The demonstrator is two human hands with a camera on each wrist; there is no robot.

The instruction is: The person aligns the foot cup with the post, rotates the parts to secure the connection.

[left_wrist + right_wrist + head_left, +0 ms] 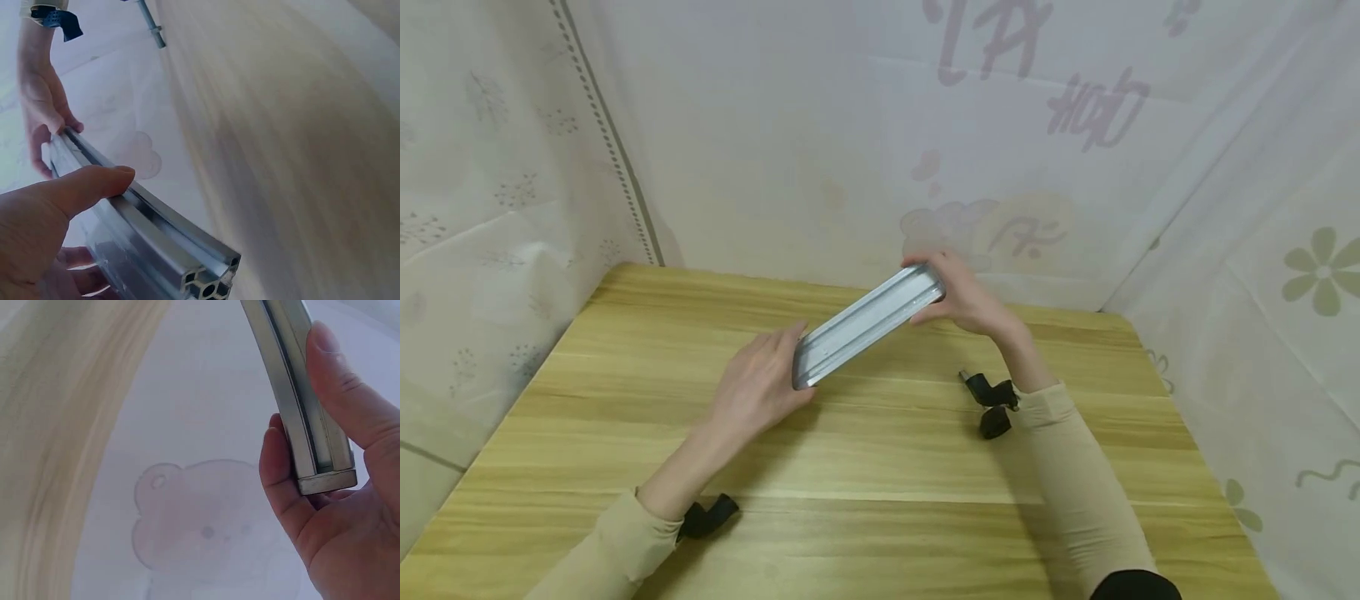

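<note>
A silver aluminium extrusion profile [871, 325] with long grooves is held above the wooden table, its right end higher than its left. My left hand [760, 379] grips the lower end. In the left wrist view, the left thumb [94, 187] lies along the grooved side and the open end of the profile shows hollow channels. My right hand [966, 292] grips the upper end. The right wrist view shows the right thumb [340, 381] on one side and fingers on the other, around a squared end cap [328, 481].
Beneath the hands lies the wooden table [865, 533]. A black angled piece with a metal tip [985, 390] is beside the right cuff, and another black piece [711, 515] is beside the left cuff. Pale printed sheets [790, 150] stand behind and at both sides.
</note>
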